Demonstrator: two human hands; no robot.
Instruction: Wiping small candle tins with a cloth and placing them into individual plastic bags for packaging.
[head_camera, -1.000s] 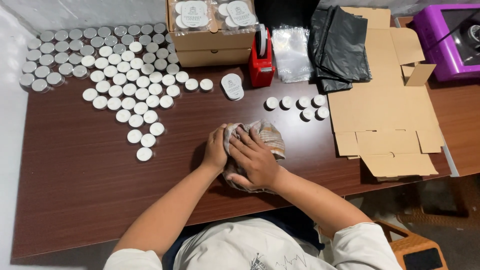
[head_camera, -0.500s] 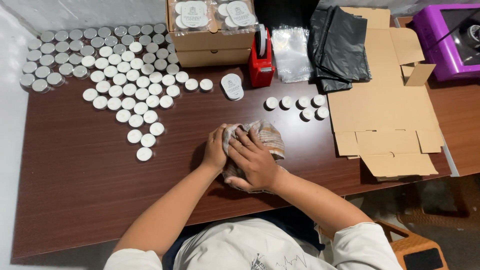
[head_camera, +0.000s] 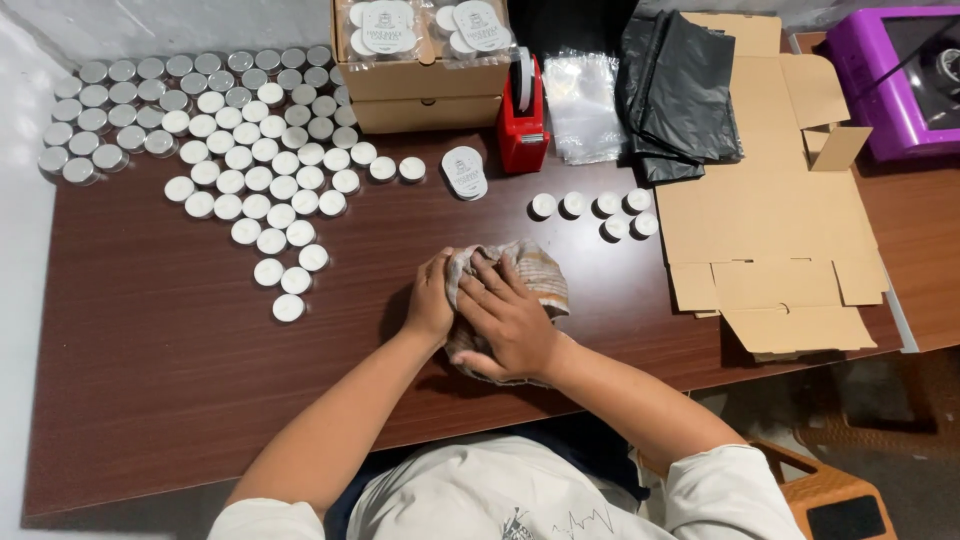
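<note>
Both of my hands are on a crumpled grey-brown cloth (head_camera: 532, 272) at the middle of the dark brown table (head_camera: 180, 380). My left hand (head_camera: 430, 300) grips the cloth's left edge with curled fingers. My right hand (head_camera: 508, 322) lies over the top of the cloth, fingers spread and pressing it down. Whatever may be under the cloth is hidden.
Several small round white candles in metal cups (head_camera: 215, 150) cover the table's far left; a short row of them (head_camera: 600, 208) lies right of centre. At the back stand cardboard boxes (head_camera: 425, 85), a red tape dispenser (head_camera: 522, 120), clear bags (head_camera: 585, 100), black bags (head_camera: 680, 90). Flat cardboard (head_camera: 775, 220) lies right; purple machine (head_camera: 900, 80).
My hands have shifted only slightly on the cloth, the right hand rubbing over it. Nothing else on the table has moved.
</note>
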